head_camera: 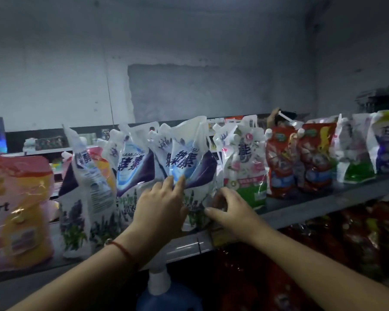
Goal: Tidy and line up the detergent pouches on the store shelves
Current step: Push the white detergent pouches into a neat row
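A grey metal shelf (301,212) runs across a dim store aisle, holding a row of detergent pouches that stand upright, shoulder to shoulder. Counting from the left: one large pink and yellow pouch (18,207), then three white and purple pouches printed with lavender. The first lavender pouch (85,194) is turned sideways and leans; the second lavender pouch (133,169) faces forward; the third lavender pouch (186,160) stands at the middle of the row. Next comes one white and green floral pouch (245,167), then two red pouches (301,160) side by side, then at least two pale pouches (357,153) at the far right, too blurred to count surely. Two bare arms reach in from below. The left hand (164,198) has its fingers straight and pressed flat against the front of the third lavender pouch; a thin red string (121,249) circles that wrist. The right hand (227,205) is just beside it, its fingers curled at the pouch's lower right edge, apparently pinching the corner, though the contact is partly hidden. Below the shelf edge stands a blue bottle (166,297) with a white cap, and dark red packets (323,254) fill the lower shelf to the right. A bare grey wall (189,63) rises behind, and another stocked shelf (47,142) shows faintly in the gaps between pouches.
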Tool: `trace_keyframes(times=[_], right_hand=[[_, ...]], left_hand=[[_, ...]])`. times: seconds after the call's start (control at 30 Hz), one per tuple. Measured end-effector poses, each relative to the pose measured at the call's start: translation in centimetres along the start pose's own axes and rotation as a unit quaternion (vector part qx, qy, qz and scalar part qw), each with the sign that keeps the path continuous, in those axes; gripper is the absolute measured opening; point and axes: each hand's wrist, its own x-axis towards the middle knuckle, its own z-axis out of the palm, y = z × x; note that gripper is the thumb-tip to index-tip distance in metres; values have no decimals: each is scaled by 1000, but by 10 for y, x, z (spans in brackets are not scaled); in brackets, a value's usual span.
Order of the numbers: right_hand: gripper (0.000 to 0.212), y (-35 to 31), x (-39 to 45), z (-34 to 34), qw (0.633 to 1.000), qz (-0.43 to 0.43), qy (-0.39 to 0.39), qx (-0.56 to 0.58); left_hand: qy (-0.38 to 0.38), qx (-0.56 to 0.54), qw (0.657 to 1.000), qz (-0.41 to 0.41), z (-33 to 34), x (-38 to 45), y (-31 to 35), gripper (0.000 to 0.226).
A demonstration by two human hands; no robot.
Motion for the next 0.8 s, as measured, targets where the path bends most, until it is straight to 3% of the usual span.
trace_keyframes(times=[0.17, 0.23, 0.37, 0.43, 0.53, 0.63, 0.8], right_hand=[[62, 21, 19, 7, 979, 59, -64, 182], [71, 21, 21, 15, 980, 54, -39, 186], [61, 26, 38, 18, 971, 67, 47, 227], [52, 31, 50, 15, 959, 81, 52, 265], [40, 40, 56, 10, 964, 33, 40, 261], [33, 51, 61, -8, 969, 30, 55, 240], [29, 57, 77, -28, 945, 151, 79, 279]], left_hand=[[-5, 3, 1000, -29, 21, 17, 10, 92], [-4, -3, 999, -41, 30, 22, 13, 92], [56, -34, 998, -12, 45, 30, 24, 92], [110, -50, 993, -8, 50, 31, 34, 89], [142, -74, 987, -1, 53, 34, 45, 85], [121, -106, 987, 25, 57, 32, 38, 82], [27, -208, 977, -37, 72, 30, 38, 93]])
